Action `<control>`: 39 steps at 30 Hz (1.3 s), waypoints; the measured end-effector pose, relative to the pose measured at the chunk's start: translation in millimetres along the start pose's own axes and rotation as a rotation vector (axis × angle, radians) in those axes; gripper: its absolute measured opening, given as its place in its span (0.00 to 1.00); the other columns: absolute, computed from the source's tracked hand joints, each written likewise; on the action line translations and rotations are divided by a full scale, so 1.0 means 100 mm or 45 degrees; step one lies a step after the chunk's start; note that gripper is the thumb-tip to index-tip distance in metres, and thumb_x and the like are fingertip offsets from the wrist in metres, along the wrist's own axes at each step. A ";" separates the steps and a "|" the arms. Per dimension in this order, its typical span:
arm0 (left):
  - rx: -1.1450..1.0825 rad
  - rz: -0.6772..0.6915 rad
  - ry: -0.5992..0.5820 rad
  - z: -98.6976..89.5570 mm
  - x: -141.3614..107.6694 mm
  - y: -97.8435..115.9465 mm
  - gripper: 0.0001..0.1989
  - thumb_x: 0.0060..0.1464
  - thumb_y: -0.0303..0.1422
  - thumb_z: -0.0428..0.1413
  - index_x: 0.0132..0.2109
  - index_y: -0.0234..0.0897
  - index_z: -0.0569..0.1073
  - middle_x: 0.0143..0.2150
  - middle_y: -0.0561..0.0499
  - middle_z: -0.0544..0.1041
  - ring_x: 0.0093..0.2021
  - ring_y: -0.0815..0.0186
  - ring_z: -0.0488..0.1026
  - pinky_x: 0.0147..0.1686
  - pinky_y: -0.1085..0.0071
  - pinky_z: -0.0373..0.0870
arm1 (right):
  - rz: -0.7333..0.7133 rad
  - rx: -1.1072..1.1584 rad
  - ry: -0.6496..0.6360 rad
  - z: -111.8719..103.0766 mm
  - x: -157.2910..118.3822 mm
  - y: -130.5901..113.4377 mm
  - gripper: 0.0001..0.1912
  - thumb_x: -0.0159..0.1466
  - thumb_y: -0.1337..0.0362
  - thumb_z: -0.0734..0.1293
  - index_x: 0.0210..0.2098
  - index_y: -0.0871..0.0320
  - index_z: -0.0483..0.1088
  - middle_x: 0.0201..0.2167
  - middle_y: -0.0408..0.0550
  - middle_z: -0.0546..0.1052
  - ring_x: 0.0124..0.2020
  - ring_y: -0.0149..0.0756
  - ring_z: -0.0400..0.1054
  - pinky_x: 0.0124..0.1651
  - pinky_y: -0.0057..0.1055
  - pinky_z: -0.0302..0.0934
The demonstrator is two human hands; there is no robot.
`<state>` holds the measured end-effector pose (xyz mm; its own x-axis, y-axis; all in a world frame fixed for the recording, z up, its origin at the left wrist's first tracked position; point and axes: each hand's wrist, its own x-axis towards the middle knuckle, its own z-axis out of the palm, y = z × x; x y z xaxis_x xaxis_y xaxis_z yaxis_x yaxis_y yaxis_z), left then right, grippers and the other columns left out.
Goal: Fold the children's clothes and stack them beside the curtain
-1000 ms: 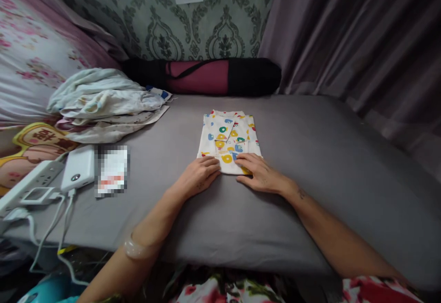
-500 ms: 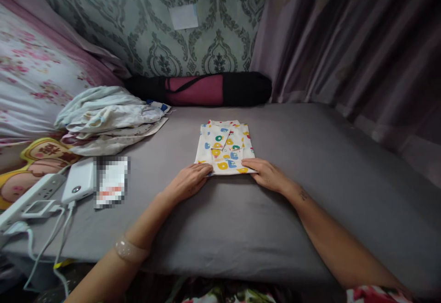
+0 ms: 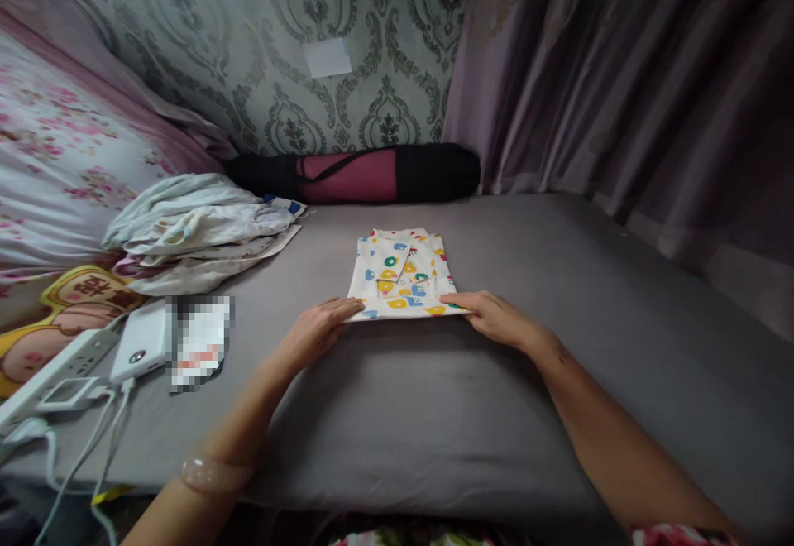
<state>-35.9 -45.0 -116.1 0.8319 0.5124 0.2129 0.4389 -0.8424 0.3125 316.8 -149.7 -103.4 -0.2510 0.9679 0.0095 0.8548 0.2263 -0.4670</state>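
A white garment (image 3: 406, 269) with a colourful print, which looks like a small shirt, lies folded on the grey sheet, its collar end away from me. Its sleeves are folded in over the body, and the near end is turned up in a band. My left hand (image 3: 322, 323) pinches the band's left corner, thumb hidden beneath. At the right corner, my right hand (image 3: 499, 316) grips the same band between thumb and fingers. The near edge is stretched straight between both hands.
Crumpled clothes (image 3: 204, 232) are piled at left. Nearer lie a white power bank (image 3: 142, 339), a blurred packet (image 3: 199, 343), a power strip (image 3: 62, 368) with cables and a yellow cushion (image 3: 80, 302). A black and maroon bag (image 3: 353, 175) lies along the wall; curtains (image 3: 546, 74) hang at right.
My hands have moved farther apart, the left one outward to the left. The garment's near edge now looks wider and straighter. The view has tilted slightly upward.
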 end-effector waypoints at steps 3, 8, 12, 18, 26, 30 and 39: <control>-0.017 0.023 -0.038 -0.13 -0.12 0.13 0.23 0.61 0.26 0.44 0.60 0.40 0.70 0.59 0.46 0.74 0.59 0.60 0.71 0.62 0.56 0.64 | 0.011 0.009 -0.079 -0.12 -0.11 -0.10 0.29 0.62 0.73 0.59 0.60 0.49 0.69 0.57 0.46 0.74 0.56 0.40 0.69 0.57 0.33 0.60; -0.123 -0.024 -0.129 -0.37 -0.41 0.41 0.23 0.62 0.27 0.44 0.60 0.45 0.70 0.58 0.49 0.76 0.58 0.62 0.72 0.60 0.60 0.67 | -0.122 0.241 -0.299 -0.35 -0.32 -0.40 0.23 0.63 0.69 0.60 0.55 0.49 0.74 0.49 0.46 0.80 0.47 0.38 0.73 0.50 0.29 0.62; -0.325 -0.138 -0.212 -0.55 -0.49 0.60 0.19 0.64 0.31 0.46 0.58 0.46 0.73 0.54 0.49 0.78 0.53 0.62 0.75 0.52 0.67 0.72 | -0.227 0.443 -0.473 -0.48 -0.39 -0.54 0.20 0.65 0.67 0.60 0.52 0.52 0.76 0.44 0.45 0.81 0.42 0.35 0.74 0.47 0.27 0.62; -0.670 -0.534 0.181 -0.45 -0.14 0.51 0.15 0.57 0.42 0.55 0.41 0.36 0.78 0.33 0.50 0.80 0.34 0.66 0.74 0.32 0.75 0.70 | 0.055 0.572 -0.177 -0.44 -0.16 -0.42 0.17 0.65 0.56 0.62 0.40 0.59 0.78 0.34 0.45 0.80 0.36 0.38 0.73 0.38 0.29 0.65; -0.520 -0.886 0.651 0.03 0.66 0.06 0.11 0.57 0.36 0.50 0.36 0.35 0.74 0.27 0.52 0.73 0.31 0.66 0.70 0.29 0.74 0.65 | 0.510 0.484 0.509 -0.03 0.59 -0.11 0.13 0.64 0.58 0.60 0.36 0.59 0.73 0.32 0.49 0.79 0.35 0.39 0.72 0.35 0.30 0.64; -0.275 -0.968 0.600 0.10 0.96 -0.05 0.11 0.60 0.32 0.47 0.40 0.36 0.74 0.34 0.49 0.77 0.37 0.63 0.73 0.37 0.71 0.65 | 0.730 0.079 0.557 0.03 0.87 -0.06 0.14 0.67 0.60 0.58 0.34 0.58 0.72 0.32 0.51 0.78 0.34 0.39 0.71 0.36 0.29 0.60; 0.032 -1.151 0.360 0.32 1.12 -0.15 0.14 0.66 0.37 0.43 0.47 0.38 0.72 0.44 0.41 0.79 0.44 0.57 0.76 0.39 0.68 0.66 | 0.877 -0.108 0.422 0.19 1.01 -0.06 0.19 0.71 0.57 0.53 0.49 0.58 0.70 0.46 0.58 0.78 0.47 0.45 0.73 0.44 0.34 0.62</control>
<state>61.5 19.1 -126.9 0.0616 0.9911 0.1178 0.8867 -0.1085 0.4493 277.3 -55.4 -116.0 0.4886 0.8724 0.0115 0.8041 -0.4451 -0.3941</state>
